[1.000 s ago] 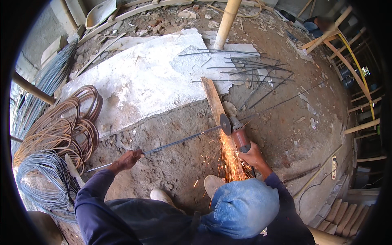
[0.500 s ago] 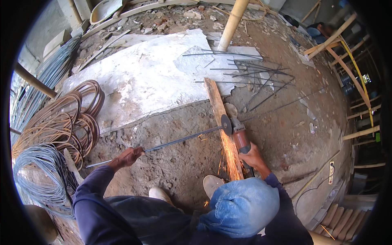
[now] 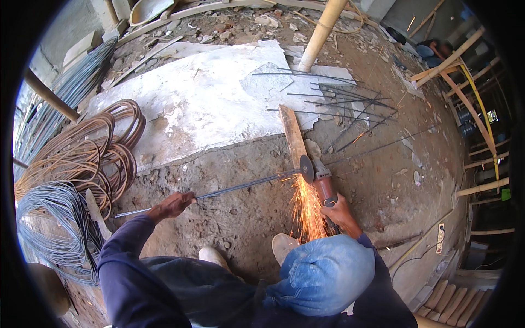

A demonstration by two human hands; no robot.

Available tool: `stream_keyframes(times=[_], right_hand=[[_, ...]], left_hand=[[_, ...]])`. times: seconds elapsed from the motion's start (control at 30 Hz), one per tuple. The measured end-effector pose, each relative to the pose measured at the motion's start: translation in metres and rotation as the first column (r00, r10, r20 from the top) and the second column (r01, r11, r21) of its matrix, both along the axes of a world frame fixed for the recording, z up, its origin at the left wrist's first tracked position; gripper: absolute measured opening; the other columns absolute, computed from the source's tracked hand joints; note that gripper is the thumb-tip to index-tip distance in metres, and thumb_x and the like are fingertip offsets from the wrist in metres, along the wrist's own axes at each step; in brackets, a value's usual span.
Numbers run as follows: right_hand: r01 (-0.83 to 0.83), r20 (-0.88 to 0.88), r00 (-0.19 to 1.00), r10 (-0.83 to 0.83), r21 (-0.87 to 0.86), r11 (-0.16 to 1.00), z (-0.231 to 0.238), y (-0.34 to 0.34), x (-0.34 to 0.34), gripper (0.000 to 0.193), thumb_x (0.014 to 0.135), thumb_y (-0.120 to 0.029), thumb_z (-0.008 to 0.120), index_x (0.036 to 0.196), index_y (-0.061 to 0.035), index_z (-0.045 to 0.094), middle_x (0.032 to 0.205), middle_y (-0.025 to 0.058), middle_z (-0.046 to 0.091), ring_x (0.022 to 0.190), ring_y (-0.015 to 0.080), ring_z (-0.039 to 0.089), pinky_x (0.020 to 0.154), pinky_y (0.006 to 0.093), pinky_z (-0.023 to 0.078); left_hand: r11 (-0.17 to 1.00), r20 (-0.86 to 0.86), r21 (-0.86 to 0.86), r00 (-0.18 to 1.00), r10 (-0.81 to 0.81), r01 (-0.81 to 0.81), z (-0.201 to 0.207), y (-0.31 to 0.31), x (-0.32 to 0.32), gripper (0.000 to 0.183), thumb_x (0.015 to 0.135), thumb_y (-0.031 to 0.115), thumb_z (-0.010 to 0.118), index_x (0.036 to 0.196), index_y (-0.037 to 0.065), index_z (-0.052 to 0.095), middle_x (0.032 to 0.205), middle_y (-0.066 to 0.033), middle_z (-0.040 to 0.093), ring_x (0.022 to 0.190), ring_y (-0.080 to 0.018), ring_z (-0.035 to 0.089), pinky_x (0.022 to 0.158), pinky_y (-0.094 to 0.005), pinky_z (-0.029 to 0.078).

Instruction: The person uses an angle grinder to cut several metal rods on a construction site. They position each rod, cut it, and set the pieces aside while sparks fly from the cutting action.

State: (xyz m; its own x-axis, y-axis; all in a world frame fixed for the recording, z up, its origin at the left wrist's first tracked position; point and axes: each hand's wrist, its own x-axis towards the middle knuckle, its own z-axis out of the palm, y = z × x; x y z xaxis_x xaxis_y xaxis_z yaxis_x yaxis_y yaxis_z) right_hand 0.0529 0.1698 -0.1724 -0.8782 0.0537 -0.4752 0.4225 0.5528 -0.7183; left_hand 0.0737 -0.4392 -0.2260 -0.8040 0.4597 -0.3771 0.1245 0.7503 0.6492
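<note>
My left hand (image 3: 174, 205) is closed around a few thin steel rods (image 3: 240, 186), which slant up to the right. Their far ends meet the dark cutting disc (image 3: 307, 169) of an angle grinder (image 3: 326, 189). My right hand (image 3: 340, 212) grips the grinder's body from the right. Orange sparks (image 3: 309, 206) spray from the contact down toward my shoes. Under the rod ends lies a narrow wooden plank (image 3: 292, 134), partly hidden by the disc and sparks. My bent knee (image 3: 328, 273) in worn blue jeans is just below the grinder.
Cut rods (image 3: 342, 101) lie scattered beyond the plank, near a bamboo post (image 3: 321, 35) and a whitish sheet (image 3: 191, 98). Coils of rusty rod (image 3: 112, 139) and grey wire (image 3: 54, 227) sit at left. At right are a socket strip (image 3: 441, 239) with cable and, far off, another person (image 3: 429, 50).
The spark spray has grown wider and denser, with some sparks flying to the upper right. The whole view has shifted slightly. Both hands keep their grips.
</note>
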Motion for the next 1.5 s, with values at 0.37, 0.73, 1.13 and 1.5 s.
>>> stream_keyframes(times=[0.37,0.73,1.13,1.5], right_hand=[[-0.03,-0.032,0.999,0.031,0.013,0.999,-0.014,0.008,0.0,0.051,0.071,-0.021,0.083,0.114,-0.0003,0.065,0.085,0.0092,0.069,0.076,0.0198,0.069,0.07,0.0391,0.057],[-0.031,-0.079,0.996,0.039,0.094,0.995,-0.003,0.0,-0.002,0.049,0.07,-0.018,0.082,0.113,-0.0007,0.065,0.086,0.0094,0.07,0.074,0.0193,0.068,0.069,0.0389,0.057],[-0.025,-0.037,0.999,0.028,0.079,0.997,-0.001,-0.002,-0.002,0.046,0.071,-0.016,0.081,0.112,-0.0014,0.065,0.087,0.008,0.07,0.075,0.0179,0.069,0.069,0.0376,0.057],[-0.042,-0.057,0.997,0.054,0.194,0.98,-0.013,0.007,0.004,0.056,0.069,-0.022,0.085,0.117,-0.0004,0.065,0.092,0.0123,0.073,0.08,0.0228,0.071,0.075,0.041,0.058]], left_hand=[[1.0,0.01,0.006,1.0,0.015,-0.016,-0.008,-0.002,-0.001,0.04,0.113,0.044,0.048,0.105,0.005,0.056,0.073,-0.0205,0.054,0.067,-0.042,0.054,0.067,-0.0523,0.044],[1.0,0.023,-0.001,1.0,0.006,-0.006,-0.011,-0.002,-0.003,0.027,0.112,0.033,0.054,0.106,0.007,0.056,0.073,-0.0207,0.054,0.068,-0.0427,0.056,0.064,-0.0524,0.043],[1.0,0.078,-0.011,0.997,0.007,-0.006,-0.005,0.001,-0.003,0.034,0.113,0.041,0.049,0.109,0.007,0.054,0.074,-0.0213,0.054,0.07,-0.0442,0.058,0.068,-0.0532,0.044],[1.0,0.045,-0.03,0.999,0.006,-0.005,-0.016,-0.001,0.0,0.034,0.113,0.039,0.05,0.107,0.007,0.054,0.075,-0.0203,0.055,0.071,-0.0425,0.058,0.069,-0.0525,0.044]])
